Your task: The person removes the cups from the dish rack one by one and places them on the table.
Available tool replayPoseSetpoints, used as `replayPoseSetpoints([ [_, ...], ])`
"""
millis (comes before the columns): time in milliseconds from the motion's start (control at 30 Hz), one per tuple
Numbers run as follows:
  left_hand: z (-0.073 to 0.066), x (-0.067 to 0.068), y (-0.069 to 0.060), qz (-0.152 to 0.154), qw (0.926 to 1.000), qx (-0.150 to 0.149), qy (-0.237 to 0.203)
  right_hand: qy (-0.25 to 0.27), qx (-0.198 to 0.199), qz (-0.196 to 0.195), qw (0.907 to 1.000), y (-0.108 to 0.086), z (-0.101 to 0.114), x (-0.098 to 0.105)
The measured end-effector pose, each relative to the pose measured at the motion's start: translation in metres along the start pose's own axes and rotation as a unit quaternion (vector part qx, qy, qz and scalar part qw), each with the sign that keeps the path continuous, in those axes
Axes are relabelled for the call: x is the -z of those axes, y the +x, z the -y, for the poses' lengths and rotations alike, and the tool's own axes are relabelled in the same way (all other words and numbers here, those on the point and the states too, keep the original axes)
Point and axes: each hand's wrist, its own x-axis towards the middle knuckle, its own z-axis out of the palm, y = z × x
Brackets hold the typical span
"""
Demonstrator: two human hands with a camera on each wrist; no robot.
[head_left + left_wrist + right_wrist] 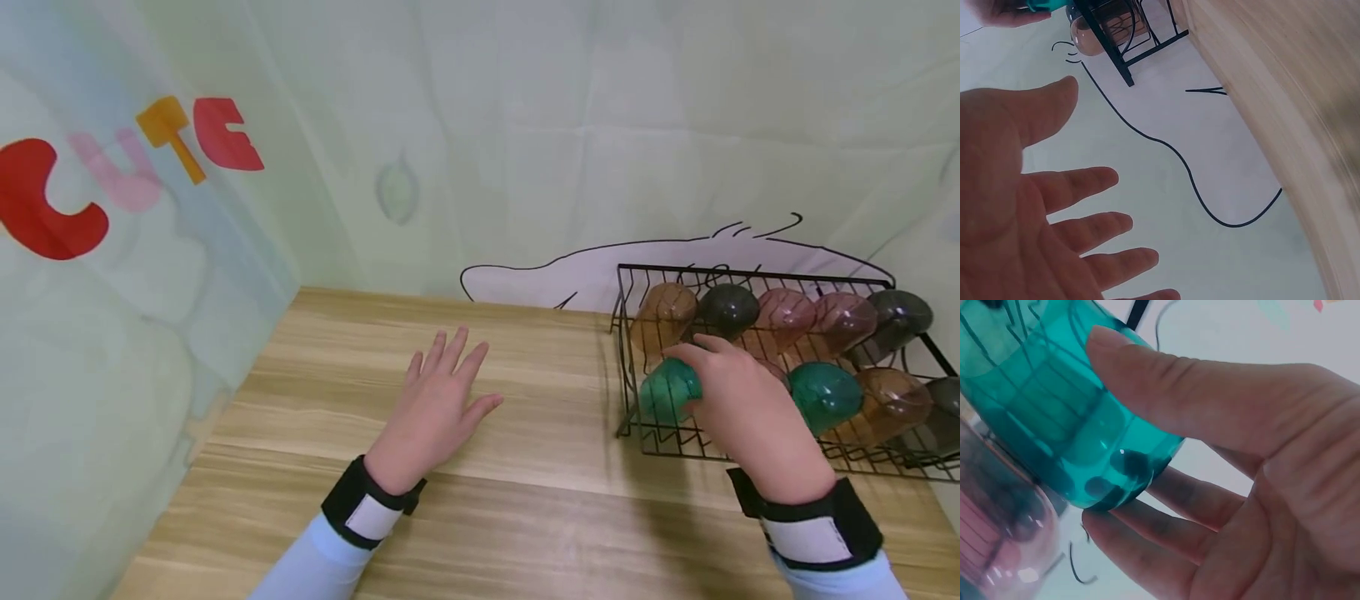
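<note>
My right hand (750,408) holds a clear teal cup (670,392) by its rounded base, at the front left corner of a black wire rack (626,367). The right wrist view has the thumb on one side of the teal cup (1054,419) and the fingers around its other side. The cup stands upside down within the rack. Left of the rack, my left hand (427,408) hovers over the wooden table with spread fingers. Nothing lies against its palm in the left wrist view, where the fingers (1094,231) are apart.
Upturned cups fill two rows of the rack: an amber cup (663,312), a grey cup (727,310), pink cups and another teal cup (825,396) among them. The wooden table (525,533) meets a printed curtain (525,150) behind; more curtain hangs at the left.
</note>
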Motion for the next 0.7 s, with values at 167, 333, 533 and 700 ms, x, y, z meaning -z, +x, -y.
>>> replayPoseSetpoints([
  [167, -0.001, 0.004, -0.001, -0.012, 0.9999, 0.007, -0.002, 0.021, -0.005, -0.048, 0.9986, -0.006, -0.001, 0.015],
  [333, -0.004, 0.007, 0.0, -0.033, 0.9987, 0.021, -0.032, 0.035, 0.007, -0.138, 0.9898, -0.014, 0.002, 0.023],
  [533, -0.007, 0.008, 0.004, -0.051, 0.9857, 0.055, -0.151, 0.063, 0.04, -0.228, 0.9709, -0.011, 0.019, 0.018],
  [700, -0.012, 0.009, 0.01, -0.025, 0.9564, 0.106, -0.271, 0.085, 0.068, -0.249, 0.9625, -0.005, 0.036, 0.003],
])
